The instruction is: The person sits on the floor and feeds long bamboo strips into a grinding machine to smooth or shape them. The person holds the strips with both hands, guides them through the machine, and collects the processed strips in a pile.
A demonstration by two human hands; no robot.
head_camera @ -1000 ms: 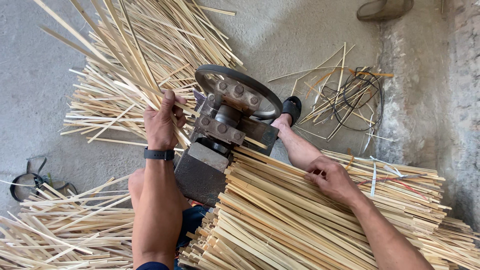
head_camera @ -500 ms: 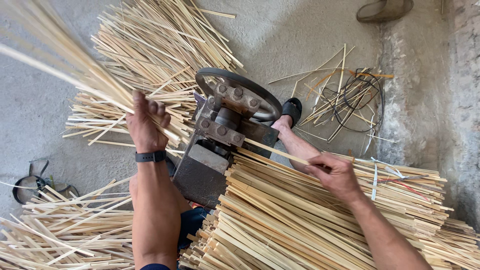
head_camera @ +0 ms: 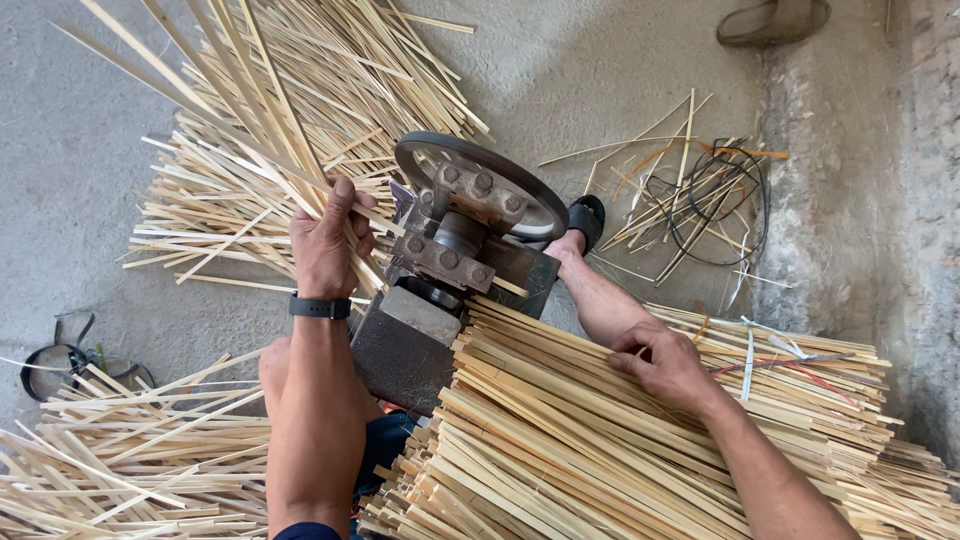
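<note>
Hands, two: left hand (head_camera: 325,245) closed round several split strips (head_camera: 215,115); right hand (head_camera: 665,362) rests, fingers curled, on stacked slats (head_camera: 560,440) (one metal machine (head_camera: 450,270) between).

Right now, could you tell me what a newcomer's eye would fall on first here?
The dark metal machine with its wheel sits at the centre on the concrete floor. The left hand grips thin bamboo strips fanning up-left, while the right hand rests on a thick stack of slats lower right.

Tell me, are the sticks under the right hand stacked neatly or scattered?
Stacked neatly: the sticks lie parallel in one bundle under the right hand, unlike the loose pile beyond.
</note>
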